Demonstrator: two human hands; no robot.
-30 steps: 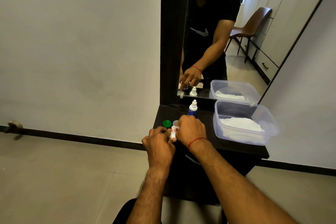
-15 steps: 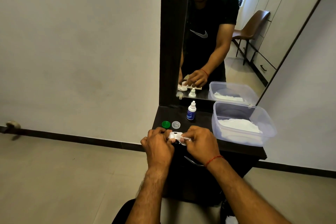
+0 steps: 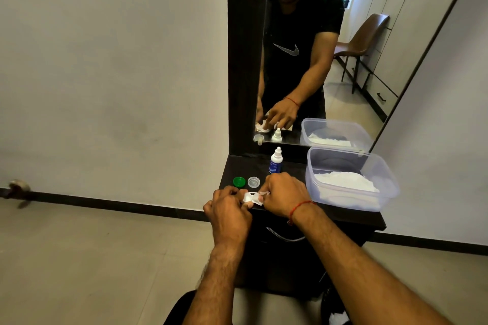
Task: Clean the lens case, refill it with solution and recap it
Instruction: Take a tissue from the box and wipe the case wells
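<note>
My left hand (image 3: 229, 210) is curled around the left end of a small white lens case (image 3: 249, 197), holding it just above the front edge of a dark shelf (image 3: 239, 166). My right hand (image 3: 284, 192), with a red thread at the wrist, is curled too, pinching a white scrap (image 3: 264, 193) against the case's right end; the scrap is too small to tell what it is. Just beyond my left hand, a green cap (image 3: 239, 181) and a clear cap (image 3: 253, 182) lie side by side on the shelf. Beyond my right hand stands a little capped bottle (image 3: 276, 163). To its right sits a clear plastic tub (image 3: 390, 187) holding white tissues (image 3: 346, 182). A mirror (image 3: 303, 34) rises behind.
</note>
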